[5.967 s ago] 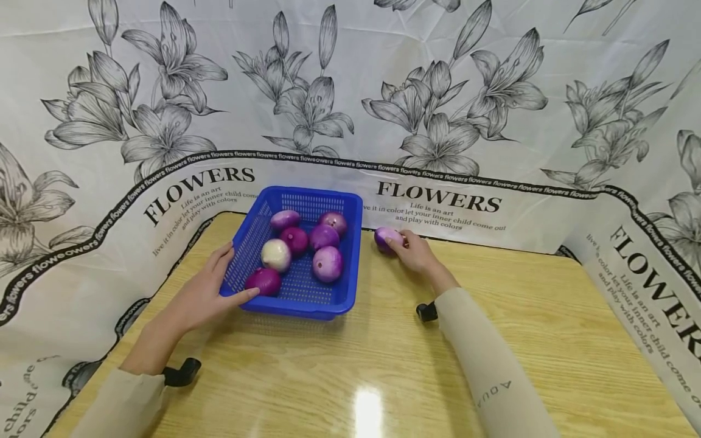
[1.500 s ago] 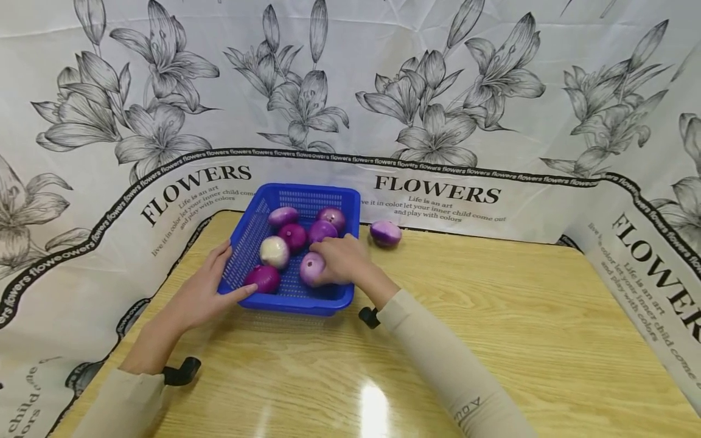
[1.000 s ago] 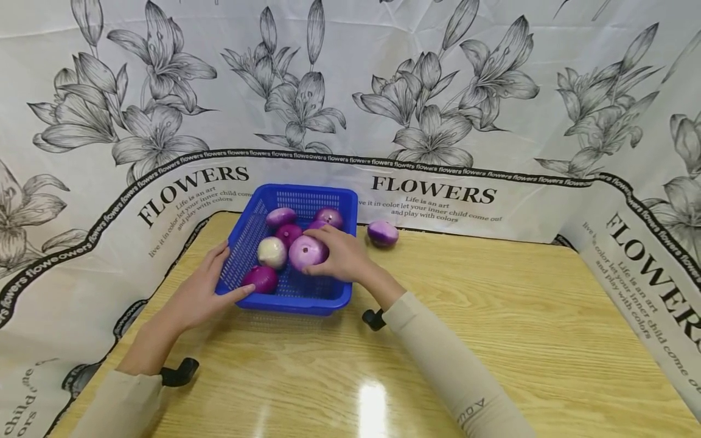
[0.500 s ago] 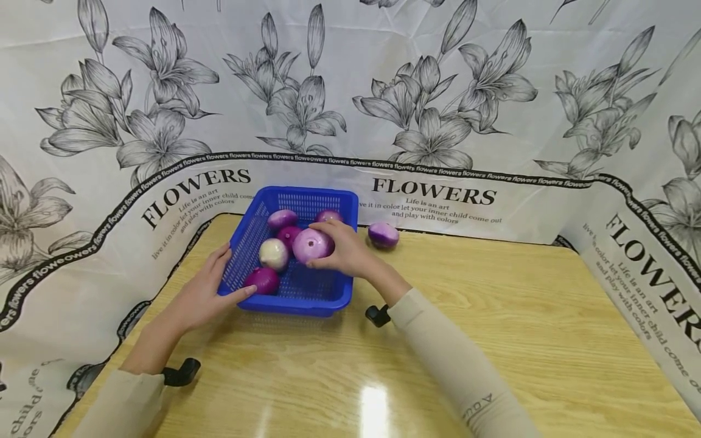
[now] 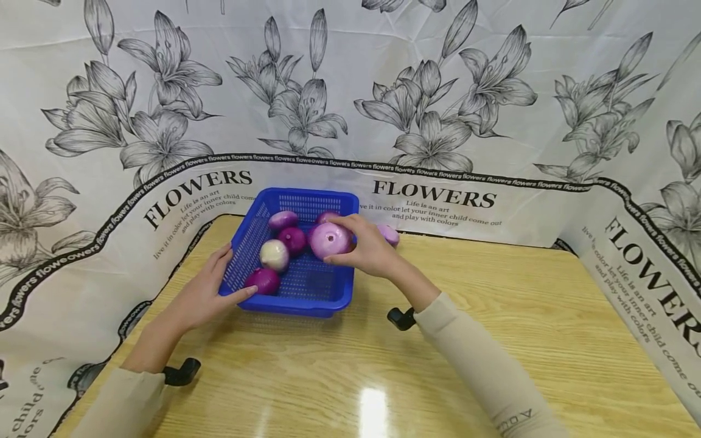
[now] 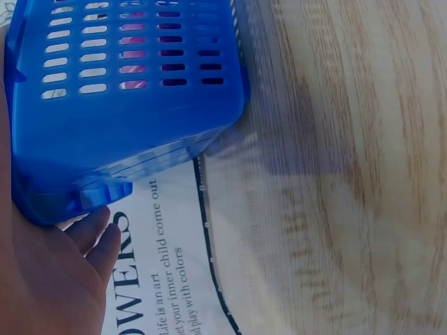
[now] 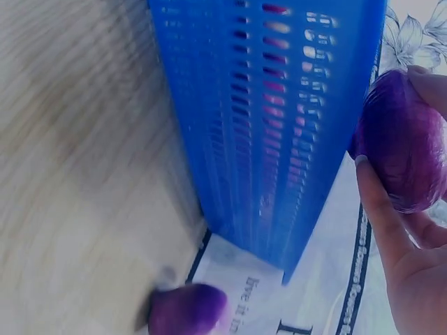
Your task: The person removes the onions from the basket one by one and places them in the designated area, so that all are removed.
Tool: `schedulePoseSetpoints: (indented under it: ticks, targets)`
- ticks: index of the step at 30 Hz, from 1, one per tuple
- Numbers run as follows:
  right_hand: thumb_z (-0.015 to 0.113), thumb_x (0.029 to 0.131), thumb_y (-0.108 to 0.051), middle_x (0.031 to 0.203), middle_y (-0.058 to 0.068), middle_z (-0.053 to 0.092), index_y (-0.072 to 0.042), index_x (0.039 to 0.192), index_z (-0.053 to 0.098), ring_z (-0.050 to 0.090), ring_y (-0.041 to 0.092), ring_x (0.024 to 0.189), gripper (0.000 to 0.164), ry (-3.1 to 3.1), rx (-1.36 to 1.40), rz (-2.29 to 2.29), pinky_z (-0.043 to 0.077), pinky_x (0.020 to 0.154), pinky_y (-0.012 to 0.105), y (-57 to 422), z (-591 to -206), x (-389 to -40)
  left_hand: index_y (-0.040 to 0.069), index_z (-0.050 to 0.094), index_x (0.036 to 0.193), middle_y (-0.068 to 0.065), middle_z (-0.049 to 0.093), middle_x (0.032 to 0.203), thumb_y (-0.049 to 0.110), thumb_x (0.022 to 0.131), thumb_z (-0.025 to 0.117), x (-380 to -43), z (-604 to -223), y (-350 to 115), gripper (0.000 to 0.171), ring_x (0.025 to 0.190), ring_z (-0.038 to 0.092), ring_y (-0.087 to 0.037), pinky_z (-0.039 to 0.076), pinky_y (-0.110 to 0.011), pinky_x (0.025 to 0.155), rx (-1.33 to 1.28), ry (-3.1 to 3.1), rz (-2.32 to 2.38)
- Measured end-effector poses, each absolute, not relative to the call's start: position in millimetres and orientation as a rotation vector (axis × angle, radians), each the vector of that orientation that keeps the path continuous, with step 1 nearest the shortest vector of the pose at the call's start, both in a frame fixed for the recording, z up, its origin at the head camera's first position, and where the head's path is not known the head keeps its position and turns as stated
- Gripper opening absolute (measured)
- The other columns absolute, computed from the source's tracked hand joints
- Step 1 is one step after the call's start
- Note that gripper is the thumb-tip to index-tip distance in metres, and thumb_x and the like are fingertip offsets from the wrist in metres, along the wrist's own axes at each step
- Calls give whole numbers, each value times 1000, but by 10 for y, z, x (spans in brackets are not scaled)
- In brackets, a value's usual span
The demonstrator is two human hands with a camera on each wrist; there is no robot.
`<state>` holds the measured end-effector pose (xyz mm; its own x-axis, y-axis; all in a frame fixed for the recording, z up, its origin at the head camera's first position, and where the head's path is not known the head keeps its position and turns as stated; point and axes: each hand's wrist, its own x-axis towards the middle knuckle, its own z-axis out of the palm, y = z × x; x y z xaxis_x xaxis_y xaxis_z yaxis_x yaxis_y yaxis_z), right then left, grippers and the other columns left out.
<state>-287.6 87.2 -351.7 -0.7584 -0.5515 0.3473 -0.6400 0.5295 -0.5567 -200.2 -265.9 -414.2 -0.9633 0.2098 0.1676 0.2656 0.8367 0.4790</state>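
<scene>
The left hand (image 5: pixel 199 295) grips the blue basket (image 5: pixel 296 304) at its corner, likely for steadiness; the right hand (image 5: pixel 375 248), fingers curled, holds one onion (image 5: pixel 330 239).

pale wood table (image 5: pixel 547 304), white flower-print cloth (image 5: pixel 350 73) behind, black "FLOWERS" lettering (image 5: pixel 435 194)

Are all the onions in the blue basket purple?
No, a white onion sits among the purple onions in the blue basket.

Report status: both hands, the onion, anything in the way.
Left hand grips blue basket. Right hand holds purple onion up near basket's right side. Loose onion on table, partly behind right hand.
</scene>
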Motion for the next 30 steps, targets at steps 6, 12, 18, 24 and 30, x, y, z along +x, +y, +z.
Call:
schedulePoseSetpoints:
  ticks: [6, 12, 18, 24, 30]
  targets:
    - [91, 77, -34, 130, 11, 62, -9, 141, 59, 59, 28, 116, 76, -2668, 960, 996, 52, 97, 47, 1124, -3499, -2841, 0, 15, 163, -17, 11, 170, 66, 93, 62, -2010, -4159, -2641, 107, 151, 22, -48, 27, -70, 115, -372, -2904, -781]
    - [91, 78, -32, 133, 13, 60, -7, 141, 59, 57, 30, 119, 75, -2686, 931, 973, 49, 99, 49, 1369, -3556, -2841, 0, 15, 163, -17, 11, 170, 66, 93, 62, -1996, -4177, -2647, 107, 150, 23, -49, 28, -69, 114, -363, -2913, -782]
    - [92, 77, -29, 132, 13, 61, -7, 141, 58, 58, 30, 116, 76, -2687, 898, 975, 52, 95, 48, 1543, -3577, -2853, 0, 15, 163, -17, 11, 170, 66, 93, 61, -2005, -4163, -2666, 107, 150, 22, -49, 27, -69, 114, -362, -2907, -772]
    - [92, 77, -26, 135, 17, 59, -4, 142, 57, 58, 33, 118, 77, -2715, 843, 992, 53, 96, 52, 1701, -3649, -2848, 0, 15, 163, -17, 11, 170, 67, 92, 62, -2002, -4176, -2670, 108, 152, 21, -48, 26, -69, 115, -353, -2913, -777]
    - [90, 79, -25, 133, 22, 59, 0, 146, 52, 59, 37, 117, 82, -2770, 772, 923, 52, 97, 55, 1895, -3747, -2892, 1, 15, 163, -16, 12, 170, 67, 92, 62, -1999, -4174, -2673, 108, 151, 23, -48, 28, -69, 114, -353, -2905, -789]
